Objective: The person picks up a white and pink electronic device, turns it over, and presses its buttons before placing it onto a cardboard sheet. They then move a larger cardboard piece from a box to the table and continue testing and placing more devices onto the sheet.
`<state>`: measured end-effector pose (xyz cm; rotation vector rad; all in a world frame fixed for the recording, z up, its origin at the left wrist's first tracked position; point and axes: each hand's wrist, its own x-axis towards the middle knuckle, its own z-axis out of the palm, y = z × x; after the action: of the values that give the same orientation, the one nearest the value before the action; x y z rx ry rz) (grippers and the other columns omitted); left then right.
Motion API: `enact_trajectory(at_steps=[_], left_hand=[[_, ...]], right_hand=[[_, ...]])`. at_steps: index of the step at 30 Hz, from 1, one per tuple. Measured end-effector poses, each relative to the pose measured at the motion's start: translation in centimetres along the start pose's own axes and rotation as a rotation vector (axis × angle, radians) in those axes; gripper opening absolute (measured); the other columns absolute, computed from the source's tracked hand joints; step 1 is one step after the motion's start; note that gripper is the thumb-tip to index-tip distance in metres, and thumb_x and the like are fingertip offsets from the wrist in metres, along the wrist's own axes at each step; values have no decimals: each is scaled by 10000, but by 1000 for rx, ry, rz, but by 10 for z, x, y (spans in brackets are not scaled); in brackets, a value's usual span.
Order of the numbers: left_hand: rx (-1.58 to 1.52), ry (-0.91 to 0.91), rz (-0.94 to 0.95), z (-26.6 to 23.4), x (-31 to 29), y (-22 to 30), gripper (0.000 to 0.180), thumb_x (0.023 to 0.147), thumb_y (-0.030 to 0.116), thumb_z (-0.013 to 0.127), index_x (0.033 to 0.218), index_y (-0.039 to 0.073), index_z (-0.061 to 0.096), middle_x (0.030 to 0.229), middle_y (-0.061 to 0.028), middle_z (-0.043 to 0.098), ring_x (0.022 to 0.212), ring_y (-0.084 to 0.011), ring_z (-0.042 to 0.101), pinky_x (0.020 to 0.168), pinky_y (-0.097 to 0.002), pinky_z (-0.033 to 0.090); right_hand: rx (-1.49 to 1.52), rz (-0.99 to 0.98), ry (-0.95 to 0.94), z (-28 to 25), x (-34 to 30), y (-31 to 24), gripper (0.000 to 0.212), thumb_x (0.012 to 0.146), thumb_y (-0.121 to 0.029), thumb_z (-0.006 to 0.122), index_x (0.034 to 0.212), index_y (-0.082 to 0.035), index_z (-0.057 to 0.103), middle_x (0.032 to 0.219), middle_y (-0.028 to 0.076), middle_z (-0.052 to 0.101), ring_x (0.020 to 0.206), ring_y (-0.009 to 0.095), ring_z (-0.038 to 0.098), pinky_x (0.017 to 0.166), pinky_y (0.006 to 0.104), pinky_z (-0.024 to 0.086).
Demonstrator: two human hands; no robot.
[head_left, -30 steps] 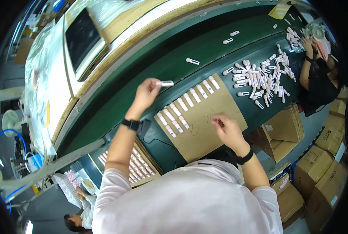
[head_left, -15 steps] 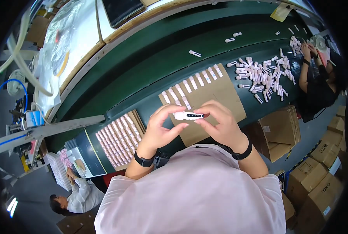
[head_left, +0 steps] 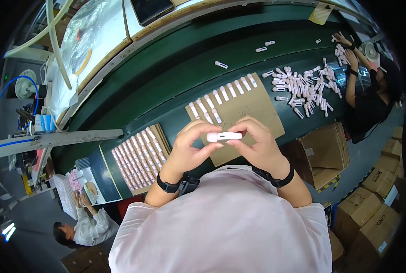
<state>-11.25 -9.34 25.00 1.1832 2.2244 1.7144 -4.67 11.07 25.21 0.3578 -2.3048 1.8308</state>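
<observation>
Between my two hands is a small white wand [head_left: 225, 136] with a rounded pale pink head, held level. My left hand [head_left: 189, 148] pinches its head end with thumb and fingers. At the other end, my right hand [head_left: 257, 143] grips the white tip the same way. A small dark patch shows on the wand's side facing up. Beneath my hands lies a brown cardboard sheet [head_left: 264, 113], with similar wands [head_left: 231, 90] in a row along its far edge and a few in a second row.
To the left, a cardboard stack [head_left: 164, 136] bears tight rows of wands [head_left: 139, 157]. Loose wands [head_left: 298, 88] are heaped on the green table at right. Beyond them a co-worker's hands [head_left: 348, 52] handle wands. An open carton [head_left: 325, 150] stands below the table's right edge.
The wand has been rolled in my fingers: its long dark panel faced up before, now a whiter side with a small dark patch does. The right co-worker's hands have moved apart.
</observation>
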Motion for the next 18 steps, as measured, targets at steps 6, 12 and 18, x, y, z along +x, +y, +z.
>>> enact_trajectory(at_steps=[6,12,18], left_hand=[[-86,45,-167,1,-8,-2,259,749,13,750,990,24,658,920,-102,673,854,-231,642,761,-314,495],[-61,47,-92,1,-2,-12,256,763,16,739,1005,21,656,931,-109,675,869,-231,647,776,-319,499],[86,22,-167,1,-1,-38,290,783,17,732,1057,4,639,964,-104,663,868,-202,631,793,-300,496]], right_hand=[[-191,-210,105,3,-2,5,247,768,-14,737,985,-17,619,894,101,619,772,217,587,674,307,471],[-209,-68,59,3,0,-2,216,759,-19,736,936,-23,613,880,102,612,756,230,585,658,316,473],[-311,171,-66,11,4,41,156,789,-60,704,897,-13,601,864,114,615,718,241,604,635,332,484]])
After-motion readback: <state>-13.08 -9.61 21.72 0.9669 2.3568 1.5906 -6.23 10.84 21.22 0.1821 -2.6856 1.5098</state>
